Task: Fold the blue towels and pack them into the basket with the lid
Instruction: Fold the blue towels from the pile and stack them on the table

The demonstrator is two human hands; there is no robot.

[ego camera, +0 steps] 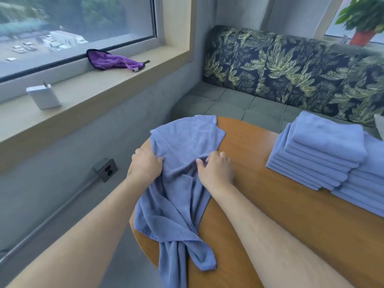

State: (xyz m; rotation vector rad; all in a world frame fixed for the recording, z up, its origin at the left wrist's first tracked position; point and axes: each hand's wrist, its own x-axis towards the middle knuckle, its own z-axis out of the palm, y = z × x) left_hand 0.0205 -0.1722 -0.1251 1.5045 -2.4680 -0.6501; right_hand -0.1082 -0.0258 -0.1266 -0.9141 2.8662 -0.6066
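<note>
Head view: one blue towel (182,183) lies unfolded and rumpled along the table (270,204) rim at 9 o'clock. Its far end is fairly flat towards 12 o'clock; its near end is twisted and hangs over the rim at 6 o'clock. The left hand (145,163) grips the towel's left edge, fingers curled into the cloth. The right hand (216,169) sits just beside it at 3 o'clock and pinches a raised ridge of cloth between thumb and fingers. Judgement: the step in hand is spreading the towel, not yet folding it. To do it well, draw the two hands apart to take out the ridge between them. Then pull the hanging end up onto the table and untwist it, so that all four corners show before the first fold. Match corners, then smooth outward from the crease. Risk: with so much cloth over the rim, the towel may slide off if both hands let go together. A stack of folded towels (318,154) stands well apart at 3 o'clock and sets the size to match. The basket is not in view. A sofa (291,65) is at 1 o'clock, and a purple cloth (112,61) lies on the windowsill (87,90) at 11 o'clock.
</note>
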